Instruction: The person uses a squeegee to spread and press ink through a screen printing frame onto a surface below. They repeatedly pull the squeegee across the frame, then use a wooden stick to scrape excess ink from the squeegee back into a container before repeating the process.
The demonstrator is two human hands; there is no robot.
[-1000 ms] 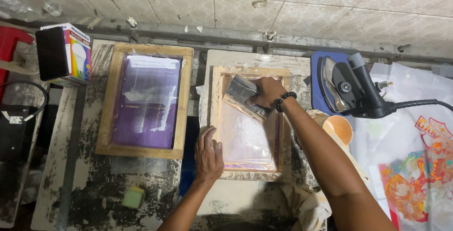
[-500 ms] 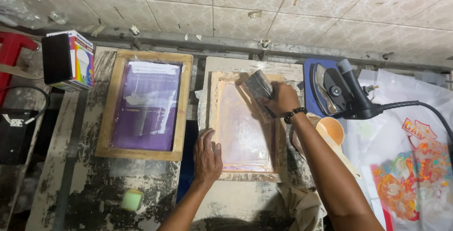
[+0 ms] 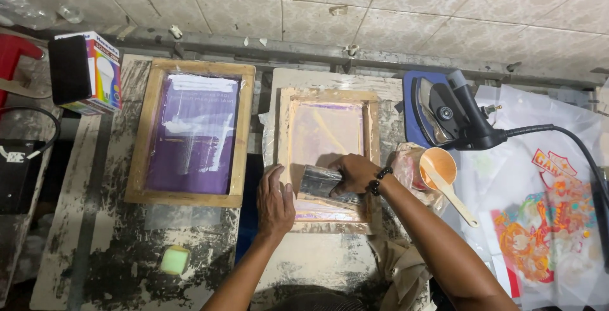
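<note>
Presently the right hand [image 3: 353, 172] is clamped around a dark squeegee [image 3: 322, 183], gripping it from above with fingers curled over its top. The blade lies across the mesh of the small wooden screen frame [image 3: 374, 134], low in the frame, close to the near rail. The left hand [image 3: 275, 204] lies flat and open, fingers together, pressing on the frame's near left corner and steadying it; it holds nothing.

The frame sits on a pale, ink-stained board in the middle of the worn table [image 3: 95, 247]. The mesh above the squeegee looks pinkish and smooth. In my judgement the step in hand is a print stroke over the screen, with the blade near the near end of its travel. The next move would call for even downward pressure across the blade's full width, with the frame held flat by the left hand so that it does not shift on what lies beneath.

Outward from the work: a larger wooden frame with purple mesh [image 3: 191, 132] lies to the left, apart from the small one. A small green sponge [image 3: 174, 260] rests nearer the table edge. To the right stand an orange cup with a wooden spatula [image 3: 439, 166] and, beyond it, a clothes iron on a blue pad [image 3: 448, 110]. A printed white sheet [image 3: 539, 222] lies at far right.
</note>
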